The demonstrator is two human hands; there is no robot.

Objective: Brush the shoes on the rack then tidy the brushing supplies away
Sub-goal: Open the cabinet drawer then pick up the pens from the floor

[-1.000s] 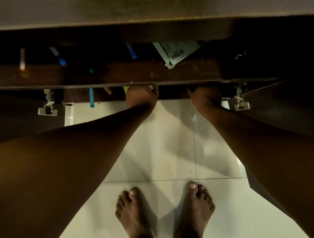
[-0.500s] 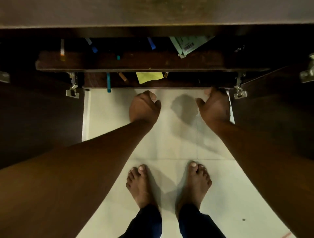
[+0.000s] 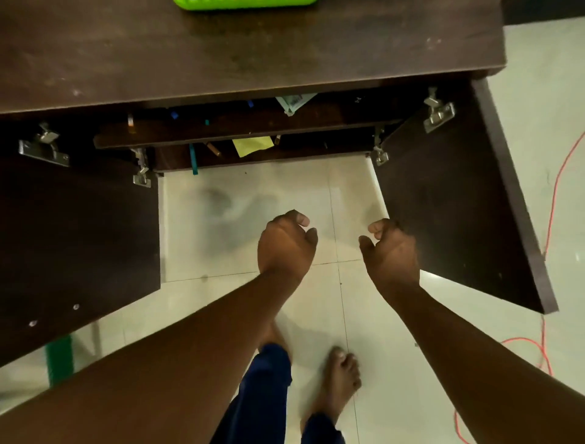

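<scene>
I look straight down at a dark wooden cabinet (image 3: 253, 57) with both its doors swung open. My left hand (image 3: 286, 244) and my right hand (image 3: 389, 250) hang over the pale floor tiles in front of it, fingers loosely curled, holding nothing. Small items lie on the shelves inside (image 3: 221, 131): a yellow cloth or paper (image 3: 251, 145), a teal stick (image 3: 193, 161), a brown stub, and a printed packet (image 3: 292, 103). No shoes or brush are visible.
The left door (image 3: 79, 228) and right door (image 3: 459, 202) stand out on either side of me. A green object (image 3: 243, 3) sits on the cabinet top. An orange cable (image 3: 550, 222) runs along the floor at the right. My bare feet are on the tiles below.
Both hands have pulled back out of the cabinet's lower shelf, away from it, and I have stepped back; the cabinet top and both doors now show.
</scene>
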